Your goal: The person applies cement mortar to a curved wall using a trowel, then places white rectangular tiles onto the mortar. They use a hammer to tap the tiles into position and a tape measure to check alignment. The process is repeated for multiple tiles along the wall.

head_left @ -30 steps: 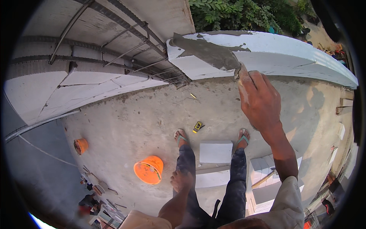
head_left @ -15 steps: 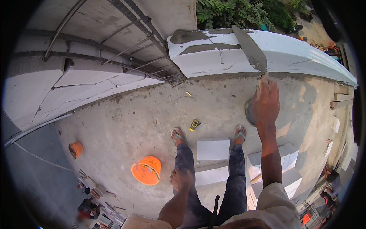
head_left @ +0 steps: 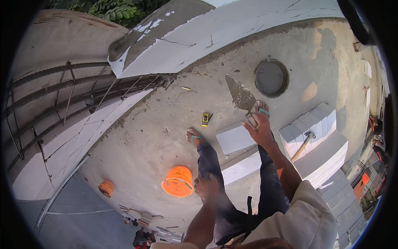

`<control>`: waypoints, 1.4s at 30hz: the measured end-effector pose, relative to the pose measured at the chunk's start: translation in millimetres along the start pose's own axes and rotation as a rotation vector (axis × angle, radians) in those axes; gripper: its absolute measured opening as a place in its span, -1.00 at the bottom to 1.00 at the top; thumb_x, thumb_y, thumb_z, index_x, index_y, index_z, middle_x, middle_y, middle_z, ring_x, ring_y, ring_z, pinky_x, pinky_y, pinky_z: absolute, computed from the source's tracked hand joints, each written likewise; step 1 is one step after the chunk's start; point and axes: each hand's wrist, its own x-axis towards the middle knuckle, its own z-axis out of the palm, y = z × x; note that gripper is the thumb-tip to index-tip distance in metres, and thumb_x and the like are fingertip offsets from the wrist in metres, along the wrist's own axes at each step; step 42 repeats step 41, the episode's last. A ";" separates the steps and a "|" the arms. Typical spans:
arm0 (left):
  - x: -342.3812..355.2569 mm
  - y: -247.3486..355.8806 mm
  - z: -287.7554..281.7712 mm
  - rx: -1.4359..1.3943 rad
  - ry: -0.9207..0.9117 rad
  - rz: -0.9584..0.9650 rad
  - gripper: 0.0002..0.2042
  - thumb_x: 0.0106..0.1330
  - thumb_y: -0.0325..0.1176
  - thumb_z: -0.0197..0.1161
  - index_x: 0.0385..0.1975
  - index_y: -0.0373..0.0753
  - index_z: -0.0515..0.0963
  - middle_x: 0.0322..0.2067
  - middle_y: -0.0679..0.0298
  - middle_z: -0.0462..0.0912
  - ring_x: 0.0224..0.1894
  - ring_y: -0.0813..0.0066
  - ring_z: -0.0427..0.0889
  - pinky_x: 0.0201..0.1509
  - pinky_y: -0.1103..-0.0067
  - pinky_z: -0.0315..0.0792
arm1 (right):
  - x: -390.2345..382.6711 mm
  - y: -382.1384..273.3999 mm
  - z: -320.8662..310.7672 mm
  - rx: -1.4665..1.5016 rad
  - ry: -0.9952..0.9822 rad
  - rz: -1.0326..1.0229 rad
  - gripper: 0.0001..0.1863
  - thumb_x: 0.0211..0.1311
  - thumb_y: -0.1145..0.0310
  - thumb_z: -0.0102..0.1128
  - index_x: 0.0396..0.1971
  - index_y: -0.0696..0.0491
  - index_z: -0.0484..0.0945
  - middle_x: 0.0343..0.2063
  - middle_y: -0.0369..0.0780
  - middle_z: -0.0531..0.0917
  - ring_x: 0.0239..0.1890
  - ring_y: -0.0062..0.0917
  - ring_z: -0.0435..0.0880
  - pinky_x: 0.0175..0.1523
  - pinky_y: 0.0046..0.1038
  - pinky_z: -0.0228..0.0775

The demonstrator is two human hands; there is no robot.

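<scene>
My right hand [head_left: 260,129] is closed round the handle of a pointed trowel [head_left: 240,93]. Wet grey mortar smears the trowel's blade, which hangs over the floor near my right foot, pointing away from me. Beyond it stands a round bucket of grey mortar [head_left: 270,76]. My left hand [head_left: 206,186] lies on my left knee, fingers loosely bent over the trouser leg, holding no object. Ahead runs a low white block wall [head_left: 207,41], with a layer of grey mortar [head_left: 176,17] spread along its top.
White blocks [head_left: 236,138] lie between my feet. More are stacked at right, with a hammer [head_left: 304,146] on them. A yellow tape measure [head_left: 205,119] and orange buckets [head_left: 177,181] [head_left: 106,188] stand on the floor. Steel rebar [head_left: 62,91] juts out at left.
My right hand has drawn the trowel back from the wall top and down toward my right foot. The view has turned, uncovering the mortar bucket. My left hand stays on the knee.
</scene>
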 end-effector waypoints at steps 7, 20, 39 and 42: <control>-12.4 17.8 0.0 0.056 0.004 0.018 -0.41 0.30 -0.04 0.34 0.25 -0.28 0.53 0.20 -0.06 0.56 0.20 -0.16 0.58 0.25 0.03 0.47 | 49.4 198.4 -61.0 -0.407 0.007 0.638 -0.62 0.32 0.20 0.34 0.03 0.11 0.67 -0.13 0.08 0.79 0.01 0.02 0.79 0.10 -0.01 0.65; -16.7 31.4 12.3 0.152 0.003 0.039 -0.32 0.28 0.05 0.37 0.27 -0.31 0.51 0.19 -0.05 0.55 0.23 -0.12 0.56 0.28 0.06 0.48 | 45.5 246.2 -59.9 0.362 0.013 0.730 -0.71 0.40 0.23 0.40 -0.44 0.10 0.60 -0.72 -0.33 0.49 -0.74 -0.62 0.42 -0.64 -0.42 0.19; -19.2 37.9 -12.5 0.104 -0.019 -0.007 -0.34 0.26 0.02 0.37 0.28 -0.28 0.53 0.22 0.00 0.54 0.27 -0.08 0.53 0.31 0.09 0.46 | 216.6 -78.9 -113.4 -0.175 0.685 -0.410 -0.61 0.27 0.47 0.48 0.07 0.20 0.64 -0.13 -0.08 0.61 -0.15 -0.19 0.70 -0.07 -0.22 0.62; -17.2 33.6 -10.6 0.077 -0.042 -0.027 -0.31 0.26 0.06 0.36 0.30 -0.28 0.51 0.24 0.00 0.53 0.30 -0.09 0.49 0.35 0.06 0.43 | 197.9 -85.5 -99.1 -0.251 0.579 -0.416 -0.60 0.26 0.48 0.49 0.08 0.20 0.65 -0.10 -0.07 0.62 -0.10 -0.17 0.72 -0.02 -0.21 0.65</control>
